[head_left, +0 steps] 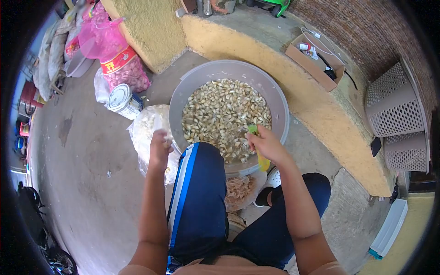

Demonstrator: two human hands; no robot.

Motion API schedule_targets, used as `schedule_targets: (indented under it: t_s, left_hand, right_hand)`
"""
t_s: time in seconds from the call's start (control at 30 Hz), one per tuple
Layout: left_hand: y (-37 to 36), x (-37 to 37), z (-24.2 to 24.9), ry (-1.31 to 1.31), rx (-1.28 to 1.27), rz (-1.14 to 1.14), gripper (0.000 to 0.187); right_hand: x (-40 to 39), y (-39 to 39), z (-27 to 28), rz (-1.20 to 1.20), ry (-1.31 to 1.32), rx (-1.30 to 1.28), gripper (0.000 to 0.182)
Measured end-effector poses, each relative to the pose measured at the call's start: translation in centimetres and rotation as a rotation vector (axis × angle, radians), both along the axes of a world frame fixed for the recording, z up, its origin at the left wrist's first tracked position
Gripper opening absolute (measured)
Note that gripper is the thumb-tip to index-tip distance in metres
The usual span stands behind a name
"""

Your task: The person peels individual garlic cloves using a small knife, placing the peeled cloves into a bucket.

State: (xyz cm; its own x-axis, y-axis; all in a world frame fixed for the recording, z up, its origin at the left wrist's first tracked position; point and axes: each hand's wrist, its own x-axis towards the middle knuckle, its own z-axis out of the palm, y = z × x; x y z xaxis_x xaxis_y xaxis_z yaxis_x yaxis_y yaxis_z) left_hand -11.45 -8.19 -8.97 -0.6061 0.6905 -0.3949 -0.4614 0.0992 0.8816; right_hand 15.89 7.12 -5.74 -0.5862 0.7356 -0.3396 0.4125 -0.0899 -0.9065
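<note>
A large grey tub (176, 103) stands before my knees, holding many garlic cloves (224, 107) with wet-looking surfaces. My right hand (268, 145) is over the tub's near right side, closed around what looks like a small knife with a yellow-green handle (263, 161). Just left of the tub, my left hand (160, 149) is slightly blurred, fingers curled; what they hold, if anything, cannot be made out. Beneath it lies a clear plastic bag (146, 123) with pale contents. Another bag (240, 190) of brownish skins rests below the tub's near rim.
A paint can (123, 101) and pink mesh sacks of garlic (128, 75) stand at the left. A low yellow wall (256, 52) curves behind the tub, bearing a cardboard box (314, 64). Perforated baskets (394, 107) are at the right; a motorcycle (39, 229) is at lower left.
</note>
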Motion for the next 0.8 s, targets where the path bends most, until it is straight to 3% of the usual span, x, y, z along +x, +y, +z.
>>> schedule_targets:
  t_s: [0.03,0.1,0.23,0.43,0.53,0.63,0.8]
  left_hand:
    - [1.4,1.3,2.5,0.020,0.048,-0.051,0.023]
    - [3.7,3.7,5.3,0.300,0.147,-0.265,0.028]
    - [7.1,9.5,11.2,0.020,0.340,-0.483,0.036]
    - [10.2,13.0,11.5,-0.103,0.349,-0.625,0.037]
    - [10.6,13.3,10.9,-0.015,0.272,-0.658,0.035]
    - [10.4,13.7,9.7,-0.038,0.250,-0.640,0.027]
    - [10.5,14.1,8.0,-0.336,0.393,-0.521,0.030]
  right_hand:
    - [-0.1,-0.1,0.9,-0.003,0.104,-0.091,0.021]
    - [-0.1,-0.4,2.0,-0.013,0.187,-0.204,0.015]
    - [0.0,-0.9,3.9,-0.085,0.346,-0.261,0.014]
    - [0.6,-1.2,5.7,-0.208,0.463,-0.072,0.017]
    - [1.0,-0.8,5.3,-0.271,0.524,-0.045,0.021]
    - [1.2,-0.8,5.2,-0.226,0.399,0.078,0.023]
    - [1.2,-0.7,4.8,-0.270,0.386,-0.022,0.022]
